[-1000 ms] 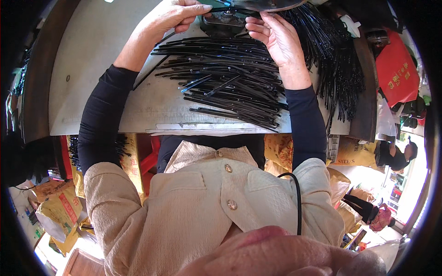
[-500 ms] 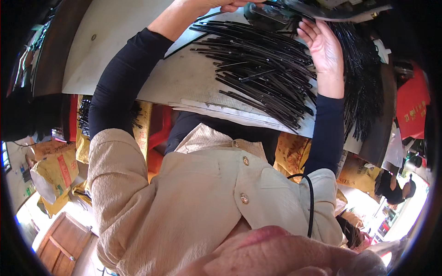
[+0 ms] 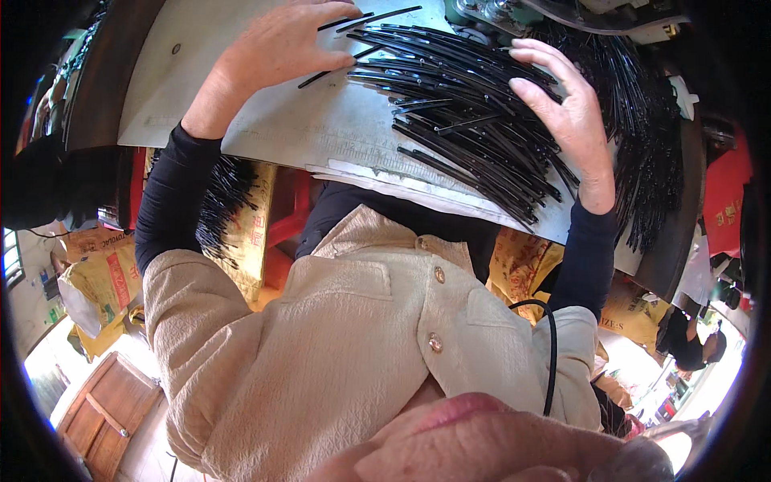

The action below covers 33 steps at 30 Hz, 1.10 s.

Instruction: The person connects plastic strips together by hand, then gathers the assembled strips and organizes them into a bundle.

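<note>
A fanned pile of thin black strips [image 3: 458, 88] lies on the pale worktable, several with small holes near their ends. My left hand [image 3: 277, 48] is at the pile's left end, its thumb and fingers apart. A few loose strips [image 3: 385, 18] lie by its fingertips, and another single strip [image 3: 317, 79] runs beneath the thumb; whether the fingers touch them I cannot tell. Over the right part of the pile my right hand [image 3: 566, 104] is open, thumb and fingers spread around the strips' right ends without closing on them.
A green and metal machine [image 3: 502, 14] stands at the far edge. More black strips [image 3: 642, 153] hang in a thick bundle at the right edge of the worktable [image 3: 233, 120]. Another bundle [image 3: 229, 201] sits in a yellow sack below the left side. A person [image 3: 695, 341] is in the right background.
My left hand has come back from the machine to the pile's left end, its fingers opening. The right hand has moved slightly nearer and right, fingers now spread wider.
</note>
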Each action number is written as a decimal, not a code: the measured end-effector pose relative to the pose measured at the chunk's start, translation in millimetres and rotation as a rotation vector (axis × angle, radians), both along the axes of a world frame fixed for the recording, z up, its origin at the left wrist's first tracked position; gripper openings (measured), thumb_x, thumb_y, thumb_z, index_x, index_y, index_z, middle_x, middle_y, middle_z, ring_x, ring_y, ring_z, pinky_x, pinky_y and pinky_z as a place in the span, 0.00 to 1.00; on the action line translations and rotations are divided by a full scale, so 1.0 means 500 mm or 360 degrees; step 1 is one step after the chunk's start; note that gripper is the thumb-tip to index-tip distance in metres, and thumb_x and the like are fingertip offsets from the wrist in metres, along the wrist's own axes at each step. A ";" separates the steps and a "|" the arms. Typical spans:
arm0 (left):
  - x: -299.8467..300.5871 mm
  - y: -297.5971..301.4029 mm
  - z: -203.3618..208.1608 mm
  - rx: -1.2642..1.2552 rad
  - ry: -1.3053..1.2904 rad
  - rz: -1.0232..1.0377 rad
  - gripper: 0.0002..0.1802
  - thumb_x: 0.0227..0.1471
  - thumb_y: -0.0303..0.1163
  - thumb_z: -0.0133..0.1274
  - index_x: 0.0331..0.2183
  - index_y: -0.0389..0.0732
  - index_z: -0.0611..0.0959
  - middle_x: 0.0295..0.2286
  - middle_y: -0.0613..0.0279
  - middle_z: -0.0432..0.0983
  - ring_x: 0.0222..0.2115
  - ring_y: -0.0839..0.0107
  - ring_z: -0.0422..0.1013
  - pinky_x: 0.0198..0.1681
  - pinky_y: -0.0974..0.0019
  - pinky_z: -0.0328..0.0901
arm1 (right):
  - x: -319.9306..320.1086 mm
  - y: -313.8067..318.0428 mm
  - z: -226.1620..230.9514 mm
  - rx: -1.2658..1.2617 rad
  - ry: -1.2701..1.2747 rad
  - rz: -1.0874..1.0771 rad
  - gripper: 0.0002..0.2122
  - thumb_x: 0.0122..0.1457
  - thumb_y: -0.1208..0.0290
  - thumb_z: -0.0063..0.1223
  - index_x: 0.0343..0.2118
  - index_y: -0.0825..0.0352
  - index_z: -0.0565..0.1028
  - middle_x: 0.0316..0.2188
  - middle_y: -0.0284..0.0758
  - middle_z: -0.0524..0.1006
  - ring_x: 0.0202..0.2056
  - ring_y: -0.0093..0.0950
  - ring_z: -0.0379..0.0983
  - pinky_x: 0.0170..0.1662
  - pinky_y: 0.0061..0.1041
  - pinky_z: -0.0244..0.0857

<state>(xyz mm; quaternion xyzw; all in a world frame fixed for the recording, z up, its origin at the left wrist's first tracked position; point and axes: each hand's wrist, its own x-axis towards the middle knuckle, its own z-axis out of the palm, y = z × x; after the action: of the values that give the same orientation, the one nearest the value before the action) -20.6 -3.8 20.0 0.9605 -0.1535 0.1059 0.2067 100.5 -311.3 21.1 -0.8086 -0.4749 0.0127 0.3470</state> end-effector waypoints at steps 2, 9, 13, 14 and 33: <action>-0.004 0.010 -0.048 0.0320 -0.0597 0.0031 0.17 0.49 0.40 0.52 0.39 0.40 0.79 0.23 0.62 0.75 0.23 0.63 0.72 0.27 0.65 0.65 | -0.022 0.028 -0.001 -0.0045 -0.0185 0.0031 0.18 0.51 0.62 0.57 0.44 0.65 0.73 0.47 0.38 0.72 0.50 0.33 0.67 0.55 0.30 0.57; 0.005 0.008 -0.023 0.0291 -0.0009 0.0329 0.14 0.47 0.35 0.51 0.38 0.40 0.78 0.30 0.56 0.76 0.31 0.56 0.71 0.35 0.62 0.66 | -0.033 0.054 -0.033 -0.0246 -0.0331 0.0052 0.28 0.52 0.49 0.52 0.49 0.65 0.69 0.49 0.42 0.69 0.52 0.38 0.62 0.56 0.34 0.54; 0.009 0.009 -0.039 0.0493 -0.0041 0.0333 0.12 0.48 0.34 0.51 0.34 0.39 0.78 0.28 0.54 0.75 0.29 0.56 0.71 0.34 0.60 0.66 | -0.033 0.050 -0.038 -0.0212 -0.0319 0.0040 0.27 0.52 0.49 0.52 0.48 0.65 0.70 0.48 0.42 0.69 0.51 0.38 0.63 0.56 0.34 0.55; 0.009 0.014 -0.047 0.0606 -0.0161 0.0307 0.11 0.48 0.34 0.51 0.34 0.38 0.78 0.27 0.53 0.75 0.29 0.56 0.71 0.34 0.59 0.66 | -0.033 0.048 -0.041 -0.0204 -0.0339 0.0046 0.26 0.52 0.50 0.53 0.47 0.65 0.70 0.47 0.42 0.70 0.51 0.38 0.64 0.55 0.34 0.55; 0.104 0.025 -0.013 0.0440 0.0027 0.0439 0.11 0.40 0.33 0.50 0.25 0.35 0.80 0.22 0.46 0.73 0.23 0.51 0.70 0.29 0.58 0.66 | -0.080 0.011 -0.025 -0.0037 -0.0635 -0.0016 0.18 0.52 0.61 0.54 0.42 0.67 0.71 0.47 0.39 0.68 0.47 0.39 0.65 0.55 0.37 0.54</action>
<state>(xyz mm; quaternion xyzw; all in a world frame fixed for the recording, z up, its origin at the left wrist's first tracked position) 31.5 8.8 13.7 0.9925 -0.0319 0.1029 0.0576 60.3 -305.8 8.7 -0.8013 -0.5301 -0.1440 0.2368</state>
